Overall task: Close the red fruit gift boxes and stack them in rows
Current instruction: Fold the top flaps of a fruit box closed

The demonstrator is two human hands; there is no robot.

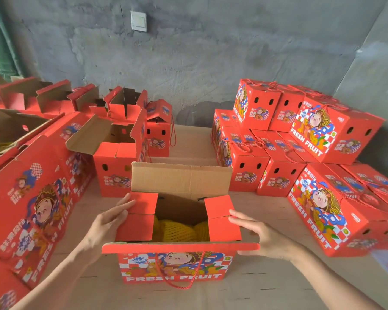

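An open red fruit gift box (175, 267) stands in front of me on the cardboard-covered floor. Yellow net-wrapped fruit (179, 231) shows inside it. Its back flap (182, 179) stands upright, and the front flap is folded out toward me. My left hand (109, 220) presses the left side flap (137, 218) inward with straight fingers. My right hand (255, 233) touches the right side flap (222, 220) the same way. Neither hand grips anything. To the right, closed red boxes (332, 133) are stacked in rows, two layers high.
Several open red boxes (117, 162) stand behind and to the left, flaps up. A long red box (31, 198) lies close on the left. A grey concrete wall (188, 52) runs behind. Bare cardboard floor (193, 139) shows between the open boxes and the stacked rows.
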